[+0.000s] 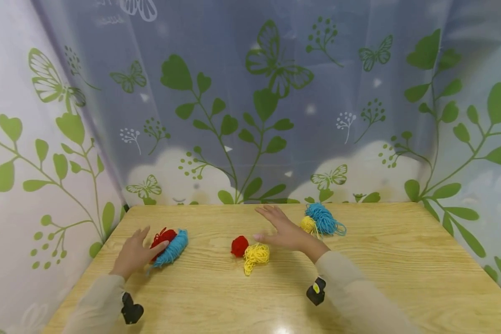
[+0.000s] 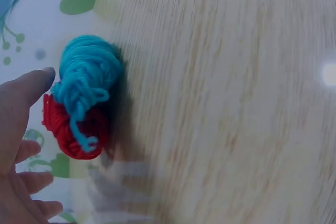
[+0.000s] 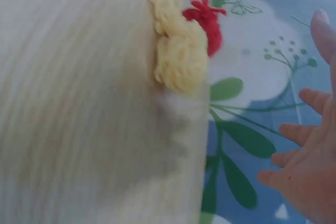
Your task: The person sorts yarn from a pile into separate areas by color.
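We note a wooden table (image 1: 359, 278) bearing three pairs of small yarn bundles, each pair mixing two colours. The left hand (image 1: 134, 253) lies flat with fingers relaxed and spread, its thumb just beside or touching the blue yarn bundle (image 1: 172, 248) that sits against a red yarn bundle (image 1: 163, 237); nothing is gripped. The left wrist view shows blue resting partly over red, thumb alongside. The right hand (image 1: 285, 229) hovers open, fingers extended, between two pairs: the red ball (image 1: 239, 246) touching loose yellow yarn (image 1: 256, 255) near its thumb, and a yellow ball (image 1: 307, 224) against blue yarn (image 1: 325, 219) beyond its far edge. We judge the mixed pairings deliberate. A leaf-printed curtain (image 1: 250, 102) encloses the table.
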`<state>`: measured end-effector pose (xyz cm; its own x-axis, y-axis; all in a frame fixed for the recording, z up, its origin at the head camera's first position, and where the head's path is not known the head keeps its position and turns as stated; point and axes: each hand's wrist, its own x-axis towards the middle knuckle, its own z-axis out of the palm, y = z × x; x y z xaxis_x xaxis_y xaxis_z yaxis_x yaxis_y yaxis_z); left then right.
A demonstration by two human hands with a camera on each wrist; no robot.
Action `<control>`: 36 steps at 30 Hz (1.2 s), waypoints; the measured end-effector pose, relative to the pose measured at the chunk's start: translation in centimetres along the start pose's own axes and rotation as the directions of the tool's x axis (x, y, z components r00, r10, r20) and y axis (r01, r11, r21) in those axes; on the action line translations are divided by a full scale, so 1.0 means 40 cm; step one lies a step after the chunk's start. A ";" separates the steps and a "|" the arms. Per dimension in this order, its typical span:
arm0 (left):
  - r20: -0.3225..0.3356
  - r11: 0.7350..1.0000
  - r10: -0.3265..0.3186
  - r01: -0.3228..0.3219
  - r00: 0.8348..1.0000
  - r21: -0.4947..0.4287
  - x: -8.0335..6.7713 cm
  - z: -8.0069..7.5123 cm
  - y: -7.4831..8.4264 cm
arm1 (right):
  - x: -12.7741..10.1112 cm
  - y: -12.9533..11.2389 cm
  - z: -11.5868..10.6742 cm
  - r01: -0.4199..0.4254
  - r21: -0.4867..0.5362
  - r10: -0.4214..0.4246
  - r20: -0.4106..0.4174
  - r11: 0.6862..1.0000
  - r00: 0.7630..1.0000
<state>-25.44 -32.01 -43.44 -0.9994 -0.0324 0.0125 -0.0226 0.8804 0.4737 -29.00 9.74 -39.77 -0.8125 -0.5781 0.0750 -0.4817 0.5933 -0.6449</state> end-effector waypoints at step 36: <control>-0.148 0.984 -0.100 0.076 0.984 -0.161 0.000 0.052 -0.011 | 0.096 0.000 0.196 -0.025 0.025 0.026 -0.028 0.999 0.999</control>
<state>-25.47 -31.42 -45.46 -0.9770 -0.1904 0.0955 -0.0941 0.7878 0.6086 -29.53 3.14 -45.43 -0.8335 -0.5469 0.0791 -0.4526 0.5935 -0.6655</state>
